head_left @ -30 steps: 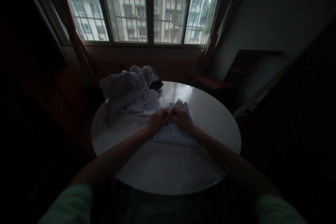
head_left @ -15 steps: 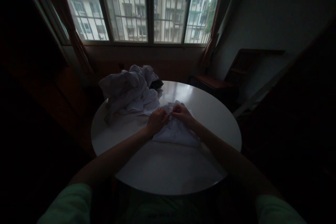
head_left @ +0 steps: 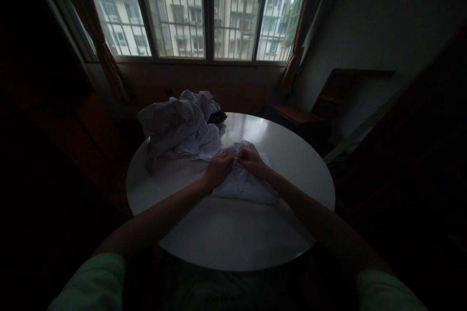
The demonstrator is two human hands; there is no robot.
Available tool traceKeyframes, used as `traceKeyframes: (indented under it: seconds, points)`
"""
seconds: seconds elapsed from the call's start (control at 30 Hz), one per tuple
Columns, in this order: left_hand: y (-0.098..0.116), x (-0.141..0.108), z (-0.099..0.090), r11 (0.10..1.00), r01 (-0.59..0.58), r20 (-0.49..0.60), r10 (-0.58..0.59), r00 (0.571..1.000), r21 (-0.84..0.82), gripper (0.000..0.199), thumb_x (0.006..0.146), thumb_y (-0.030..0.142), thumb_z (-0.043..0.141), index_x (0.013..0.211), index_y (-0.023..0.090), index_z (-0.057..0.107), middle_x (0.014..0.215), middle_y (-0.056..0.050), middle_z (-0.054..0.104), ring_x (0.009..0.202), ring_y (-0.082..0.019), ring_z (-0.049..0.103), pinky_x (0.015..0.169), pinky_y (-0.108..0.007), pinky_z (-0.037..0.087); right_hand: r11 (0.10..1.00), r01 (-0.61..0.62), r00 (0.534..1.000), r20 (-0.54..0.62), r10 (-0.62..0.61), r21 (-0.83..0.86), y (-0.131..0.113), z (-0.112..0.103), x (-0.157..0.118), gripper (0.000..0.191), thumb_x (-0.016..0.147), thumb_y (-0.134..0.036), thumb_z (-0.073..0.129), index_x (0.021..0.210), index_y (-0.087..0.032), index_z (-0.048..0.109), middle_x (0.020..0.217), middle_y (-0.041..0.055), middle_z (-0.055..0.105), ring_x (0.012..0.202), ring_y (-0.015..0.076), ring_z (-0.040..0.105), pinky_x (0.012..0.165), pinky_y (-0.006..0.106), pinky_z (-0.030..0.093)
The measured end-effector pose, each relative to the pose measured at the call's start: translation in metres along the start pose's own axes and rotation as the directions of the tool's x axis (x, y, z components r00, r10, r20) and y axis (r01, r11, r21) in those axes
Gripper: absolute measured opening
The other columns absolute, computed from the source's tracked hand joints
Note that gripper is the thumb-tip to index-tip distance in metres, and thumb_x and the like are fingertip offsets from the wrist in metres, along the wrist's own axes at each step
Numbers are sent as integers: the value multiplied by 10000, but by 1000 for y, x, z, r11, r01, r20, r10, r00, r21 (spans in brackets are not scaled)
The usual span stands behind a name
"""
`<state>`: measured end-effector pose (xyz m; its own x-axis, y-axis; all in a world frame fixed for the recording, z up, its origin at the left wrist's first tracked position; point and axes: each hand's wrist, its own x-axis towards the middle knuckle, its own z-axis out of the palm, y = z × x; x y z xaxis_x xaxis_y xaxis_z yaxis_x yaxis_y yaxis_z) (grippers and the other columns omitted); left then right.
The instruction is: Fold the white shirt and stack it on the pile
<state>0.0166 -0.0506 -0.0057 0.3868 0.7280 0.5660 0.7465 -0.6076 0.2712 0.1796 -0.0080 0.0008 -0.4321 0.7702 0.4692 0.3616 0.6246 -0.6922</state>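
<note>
A white garment [head_left: 243, 188], which looks like a folded shirt, lies on the round white table [head_left: 233, 238] in front of me. My left hand [head_left: 219, 167] is at its upper left part, fingers closed in a pinch on the fabric. Close beside it, my right hand [head_left: 251, 159] pinches the same garment, fingers curled. The two sets of fingertips nearly meet over the bunched upper part. Dim light hides the fine detail between them, so I cannot make out any button.
A heap of crumpled white clothes [head_left: 186, 129] covers the table's far left, with a dark patterned piece [head_left: 217, 117] at its right edge. Beyond the table stand a wooden chair [head_left: 297, 114] at the right and a barred window [head_left: 207, 14].
My right hand's fingers have curled in more and shifted slightly at the bunched fabric. My left hand stays almost in place. The clothes heap has not moved.
</note>
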Motion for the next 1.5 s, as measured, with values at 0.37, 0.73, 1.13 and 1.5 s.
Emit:
traceKeyframes:
  seconds: [0.37, 0.73, 1.13, 1.5]
  points:
    - [2, 0, -3, 992, 21, -1, -21, 1000, -121, 166, 841, 266, 462, 905, 158, 569, 846, -48, 573, 792, -155, 540, 728, -281, 442, 993, -71, 997, -3, 72, 93, -1, 0, 0, 91, 628, -145, 525, 706, -177, 491, 630, -41, 498, 592, 107, 468, 572, 235, 371]
    - [-4, 3, 2, 991, 28, 4, -28, 1000, -134, 157, 771, 225, 534, 912, 180, 587, 829, -30, 573, 766, -146, 542, 707, -270, 438, 997, -77, 996, -36, 78, 26, -9, -2, -3, 119, 644, -164, 551, 745, -181, 490, 655, -24, 528, 602, 117, 496, 576, 245, 395]
    - [0, 3, -5, 999, 46, -12, -46, 999, 8, 117, 731, 161, 514, 822, 184, 583, 833, -39, 570, 807, -170, 528, 771, -315, 418, 983, -28, 902, -428, -53, -181, -23, -21, -1, 87, 632, -125, 506, 645, -191, 451, 661, -4, 482, 605, 126, 464, 563, 259, 400]
    - [18, -2, -9, 944, -326, 81, 330, 941, -54, 221, 775, 133, 470, 952, 198, 586, 983, -45, 616, 945, -172, 516, 935, -334, 342, 934, 121, 846, -458, -275, -336, -36, -30, -7, 103, 686, -101, 467, 705, -202, 475, 766, 22, 512, 662, 135, 480, 597, 275, 429]
